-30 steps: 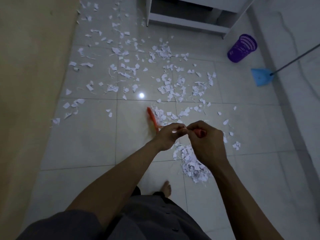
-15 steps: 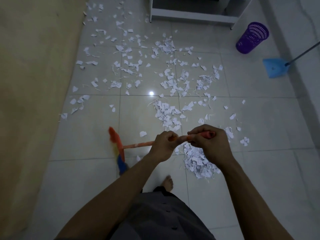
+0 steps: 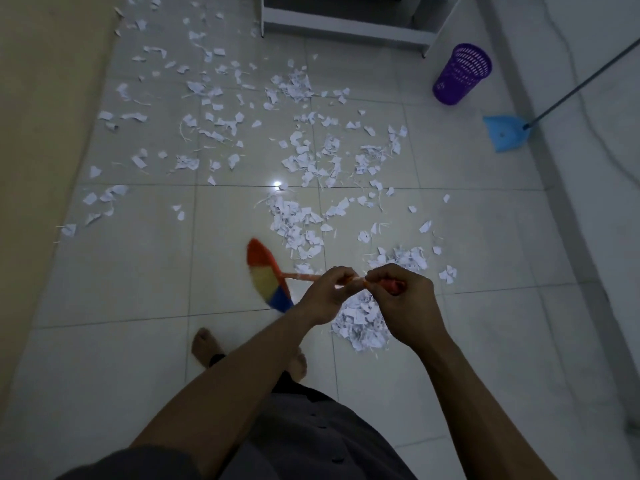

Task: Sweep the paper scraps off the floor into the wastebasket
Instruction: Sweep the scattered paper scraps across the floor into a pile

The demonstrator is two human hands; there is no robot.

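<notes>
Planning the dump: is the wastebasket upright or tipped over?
Upright: the purple wastebasket stands on its base, open rim up.

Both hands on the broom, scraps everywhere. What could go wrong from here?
1. The broom head is motion-blurred close to the gathered pile; a hard stroke may scatter it.
2. The wastebasket and dustpan stand far off, with loose scraps between; the pile could shed along the way.
3. A bare foot near the pile could track scraps.
</notes>
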